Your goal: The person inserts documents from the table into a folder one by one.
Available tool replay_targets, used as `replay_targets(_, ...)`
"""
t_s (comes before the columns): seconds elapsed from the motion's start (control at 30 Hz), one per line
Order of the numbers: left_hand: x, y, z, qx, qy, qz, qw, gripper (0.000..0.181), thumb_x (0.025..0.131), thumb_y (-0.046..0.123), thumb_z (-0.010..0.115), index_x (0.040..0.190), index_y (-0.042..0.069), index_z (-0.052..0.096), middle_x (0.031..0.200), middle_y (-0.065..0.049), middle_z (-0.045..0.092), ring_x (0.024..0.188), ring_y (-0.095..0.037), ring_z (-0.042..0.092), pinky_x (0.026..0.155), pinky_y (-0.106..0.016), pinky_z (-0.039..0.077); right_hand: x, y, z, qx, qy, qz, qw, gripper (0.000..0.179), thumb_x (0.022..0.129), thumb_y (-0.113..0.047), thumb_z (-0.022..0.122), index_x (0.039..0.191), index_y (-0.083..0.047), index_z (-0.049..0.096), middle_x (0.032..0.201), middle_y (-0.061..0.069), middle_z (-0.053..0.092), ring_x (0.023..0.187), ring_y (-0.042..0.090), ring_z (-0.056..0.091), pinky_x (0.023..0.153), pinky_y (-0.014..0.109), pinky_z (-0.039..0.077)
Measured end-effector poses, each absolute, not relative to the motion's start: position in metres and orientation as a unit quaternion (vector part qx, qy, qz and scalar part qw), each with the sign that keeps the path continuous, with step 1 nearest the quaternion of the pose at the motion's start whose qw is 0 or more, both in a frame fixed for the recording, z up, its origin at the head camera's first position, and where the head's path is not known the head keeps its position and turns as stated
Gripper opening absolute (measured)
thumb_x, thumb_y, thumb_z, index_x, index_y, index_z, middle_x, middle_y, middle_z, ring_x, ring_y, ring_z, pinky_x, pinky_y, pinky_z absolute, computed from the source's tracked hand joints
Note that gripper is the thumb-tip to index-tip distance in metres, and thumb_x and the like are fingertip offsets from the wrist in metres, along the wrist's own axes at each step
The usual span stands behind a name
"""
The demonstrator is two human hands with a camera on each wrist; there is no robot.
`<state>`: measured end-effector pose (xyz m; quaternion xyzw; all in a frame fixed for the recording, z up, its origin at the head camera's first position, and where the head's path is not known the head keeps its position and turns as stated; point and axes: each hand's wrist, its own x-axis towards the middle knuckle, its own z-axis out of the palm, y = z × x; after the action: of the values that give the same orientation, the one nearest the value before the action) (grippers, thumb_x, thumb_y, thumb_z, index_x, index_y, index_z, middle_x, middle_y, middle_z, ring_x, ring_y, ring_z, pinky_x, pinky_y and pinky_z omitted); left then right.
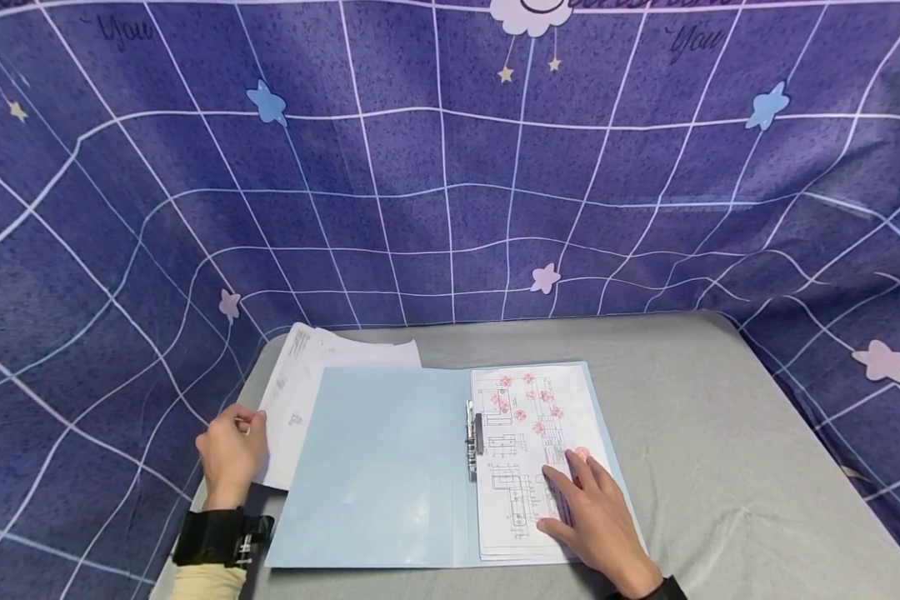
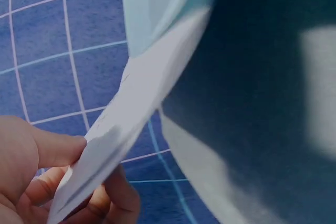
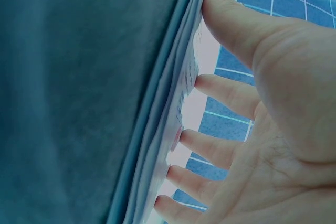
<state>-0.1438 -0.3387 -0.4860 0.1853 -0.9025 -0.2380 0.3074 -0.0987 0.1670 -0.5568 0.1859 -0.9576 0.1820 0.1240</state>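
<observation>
Left hand (image 1: pixel 232 450) is grasping the left edge of loose white printed paper sheets (image 1: pixel 345 354), thumb on one face, fingers behind. Right hand (image 1: pixel 596 517) is gripping nothing: fingers are spreading, tips touching the top of a white paper stack with black line drawings and red stamps (image 1: pixel 513 462). That stack is lying on the right half of a flat, open, light-blue folder (image 1: pixel 375 467); the loose sheets are sitting on the grey cloth-covered table (image 1: pixel 720 433), partly under the folder's left cover. A silver-and-black metal clip (image 1: pixel 472 442) is standing along the stack's left edge, near the fold; can't tell whether it's locking.

Step in hand, as I'm judging it: handling the loose sheets while steadying the filed ones. Doing it well is probably meaning:

- Pinching lightly but across every layer, as a shallow hold is risking splitting the sheets. How many layers the left hand is holding, can't tell.
- Sliding the sheets out leftward and level, since the cover is overlapping them and lifting steeply is risking creasing paper or tipping the folder.
- Pressing the right fingertips flat and gently, since pushing sideways is likely skewing the stack against the clip.
- Squaring the loose edges before aligning anything; their top edges are looking uneven.
</observation>
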Motion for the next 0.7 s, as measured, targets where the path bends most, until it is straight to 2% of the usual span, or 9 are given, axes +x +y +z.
replay_targets(0.3,-0.142,-0.33,-0.461,0.157,-0.889,-0.199,0.381,0.016,0.086,0.019,0.063,0.076,0.007,0.059,0.061,-0.008,0.056,0.054,-0.034,0.052,0.05,-0.051,0.037,-0.099,0.168,-0.557,0.187,-0.957,0.183,0.127,0.071,0.061,-0.053,0.078,0.12,-0.017,0.062,0.136,0.022,0.043,0.126,0.045,0.03,0.098,0.06,0.029)
replay_targets(0.5,-0.139,-0.326,-0.445,0.152,-0.88,-0.195,0.407,0.018,0.088,0.021,0.061,0.081,0.005,0.062,0.07,-0.012,0.063,0.06,-0.038,0.057,0.055,-0.054,0.04,-0.099,0.168,-0.556,0.19,-0.955,0.188,0.13,0.071,0.061,-0.052,0.078,0.12,-0.016,0.062,0.135,0.023,0.044,0.126,0.045,0.031,0.098,0.06,0.029)
replay_targets(0.7,-0.136,-0.323,-0.431,0.149,-0.858,-0.186,0.454,0.018,0.088,0.021,0.063,0.088,0.003,0.068,0.076,-0.015,0.066,0.063,-0.042,0.058,0.059,-0.057,0.042,-0.099,0.168,-0.556,0.19,-0.955,0.187,0.13,0.072,0.06,-0.053,0.078,0.12,-0.016,0.062,0.135,0.023,0.044,0.125,0.046,0.032,0.097,0.06,0.029)
